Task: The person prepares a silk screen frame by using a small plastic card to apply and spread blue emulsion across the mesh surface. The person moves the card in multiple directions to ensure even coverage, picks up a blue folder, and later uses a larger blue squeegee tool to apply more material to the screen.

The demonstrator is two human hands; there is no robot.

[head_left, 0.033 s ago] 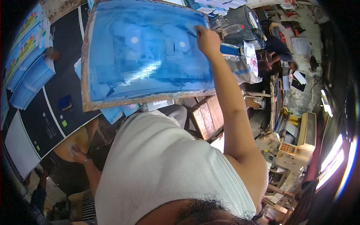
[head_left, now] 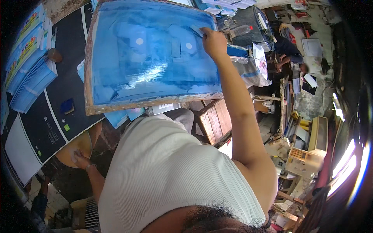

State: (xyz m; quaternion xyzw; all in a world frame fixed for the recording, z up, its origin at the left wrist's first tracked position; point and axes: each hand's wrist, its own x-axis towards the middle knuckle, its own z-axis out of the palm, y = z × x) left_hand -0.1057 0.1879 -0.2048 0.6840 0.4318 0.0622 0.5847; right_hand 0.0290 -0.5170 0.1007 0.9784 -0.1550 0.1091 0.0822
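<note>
A screen-printing frame (head_left: 88,73) with a wooden border and wet, glossy blue mesh fills the upper middle. Near its upper right corner, my right hand (head_left: 214,42) is closed on a small flat scraper (head_left: 196,30); its thin blade lies on or just above the blue mesh. Two pale round spots and a small outlined rectangle show in the mesh. Low on the left, my left hand (head_left: 81,160) is beside a tan, rounded surface (head_left: 64,157), fingers loosely stretched out and seemingly touching it. Whitish marks show at these fingertips.
Stacks of printed sheets (head_left: 33,83) stand on the black table covering (head_left: 70,89) at left, near a dark blue block (head_left: 67,106). A clear bottle (head_left: 241,30) lies beyond the frame's right corner. Another person (head_left: 289,54) works farther right. A wooden crate (head_left: 213,122) stands below the frame.
My right hand has shifted slightly left and down with the scraper, whose blade now shows paler and broader. My left hand looks unmoved.
</note>
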